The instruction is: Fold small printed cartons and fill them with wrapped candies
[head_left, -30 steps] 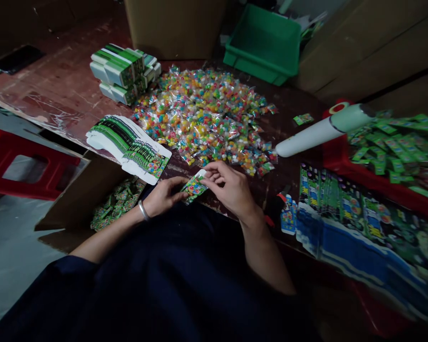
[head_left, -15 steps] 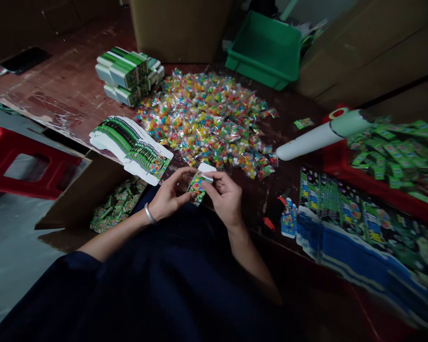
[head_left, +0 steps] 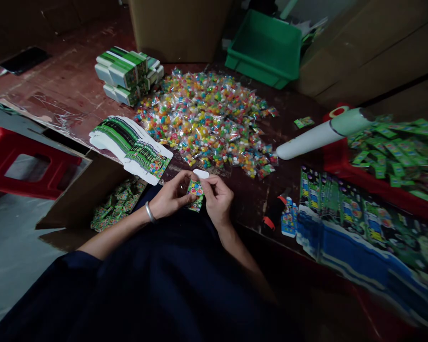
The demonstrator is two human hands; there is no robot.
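both hands, left hand (head_left: 169, 199) and right hand (head_left: 217, 199), pinch one small printed carton (head_left: 195, 191) between curled fingertips from opposite sides, wrists angled inward, holding it just in front of the candy packet pile (head_left: 207, 118) at the table edge, apparently so its white end flap stays reachable.

The small printed carton (head_left: 195, 192) is a little green box with bright cartoon graphics in red, yellow and blue on its facing panel. A white flap stands open at its top end, folded away from the body. The carton is held off the table edge, roughly upright and slightly tilted, pinched between the left hand (head_left: 169, 199) and the right hand (head_left: 217, 198).
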